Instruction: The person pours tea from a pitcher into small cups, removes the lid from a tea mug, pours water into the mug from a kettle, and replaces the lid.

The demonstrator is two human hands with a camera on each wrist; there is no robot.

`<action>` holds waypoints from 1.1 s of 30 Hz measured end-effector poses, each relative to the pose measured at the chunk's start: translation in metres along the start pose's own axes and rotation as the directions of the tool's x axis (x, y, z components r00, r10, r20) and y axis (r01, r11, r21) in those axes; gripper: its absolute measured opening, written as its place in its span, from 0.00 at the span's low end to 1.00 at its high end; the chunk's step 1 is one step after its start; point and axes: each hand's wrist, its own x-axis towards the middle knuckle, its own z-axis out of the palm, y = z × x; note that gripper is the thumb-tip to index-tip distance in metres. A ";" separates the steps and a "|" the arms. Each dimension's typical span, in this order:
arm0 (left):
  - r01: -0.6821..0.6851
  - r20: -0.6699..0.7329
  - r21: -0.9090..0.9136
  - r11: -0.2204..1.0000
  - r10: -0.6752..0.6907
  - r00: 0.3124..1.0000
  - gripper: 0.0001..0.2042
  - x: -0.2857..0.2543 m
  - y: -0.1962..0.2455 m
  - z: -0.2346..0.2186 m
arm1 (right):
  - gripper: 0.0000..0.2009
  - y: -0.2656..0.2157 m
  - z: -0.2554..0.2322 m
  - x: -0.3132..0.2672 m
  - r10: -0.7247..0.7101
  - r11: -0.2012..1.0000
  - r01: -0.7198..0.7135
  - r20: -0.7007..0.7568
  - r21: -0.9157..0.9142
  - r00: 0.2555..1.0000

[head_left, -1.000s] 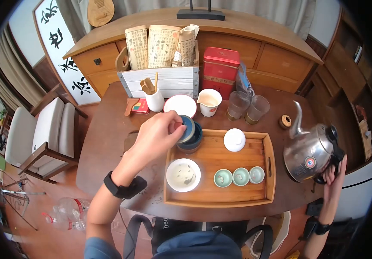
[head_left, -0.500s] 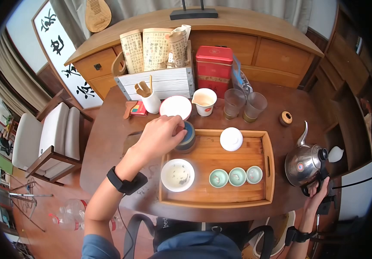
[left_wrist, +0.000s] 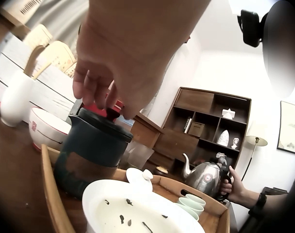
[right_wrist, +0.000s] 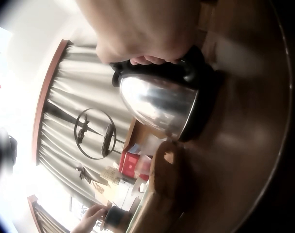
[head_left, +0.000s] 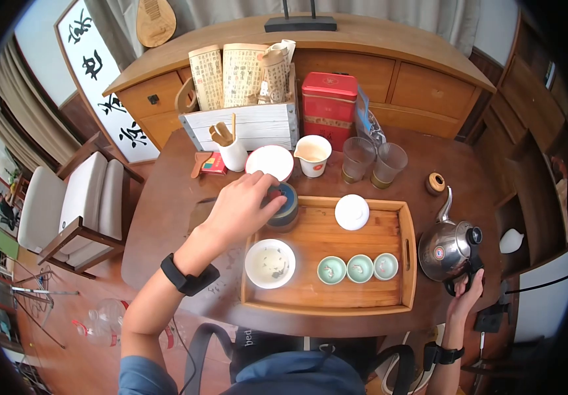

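My left hand (head_left: 241, 207) pinches the knob of a dark blue lid (head_left: 288, 194), which sits on a blue and brown pot (head_left: 283, 222) at the tray's back left corner. The left wrist view shows the lid (left_wrist: 101, 124) level on the pot's rim, under the fingers. With curled fingers, my right hand (head_left: 466, 295) grips the black handle of a steel kettle (head_left: 440, 251) to the right of the tray; its spout points away from me. A white bowl (head_left: 270, 264) with dark leaves in liquid is in front of the pot.
On the wooden tray (head_left: 323, 301) are three green cups (head_left: 359, 268) and a white lid (head_left: 351, 212). Behind it stand a red-rimmed bowl (head_left: 269, 162), a spouted white cup (head_left: 313, 157), two glasses (head_left: 389, 164) and a red tin (head_left: 328, 105).
The blue lid, tilted and partly off the pot at first, now rests on it in my left hand's pinch. The kettle has moved down, then slightly left toward the tray, with my right hand.
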 end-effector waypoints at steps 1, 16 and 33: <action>0.002 0.001 -0.003 1.000 -0.002 1.000 0.10 -0.002 0.001 -0.001 | 0.24 0.001 0.000 -0.001 -0.003 1.000 0.003 -0.006 -0.001 1.000; -0.095 -0.139 0.164 0.982 0.118 0.983 0.09 -0.040 -0.001 -0.023 | 0.22 -0.005 0.001 -0.003 -0.038 0.992 0.039 0.007 -0.124 0.999; 0.031 -0.111 0.166 0.986 -0.012 0.994 0.10 -0.109 -0.002 -0.035 | 0.17 -0.031 0.028 -0.019 -0.743 0.401 0.758 0.302 -0.514 0.598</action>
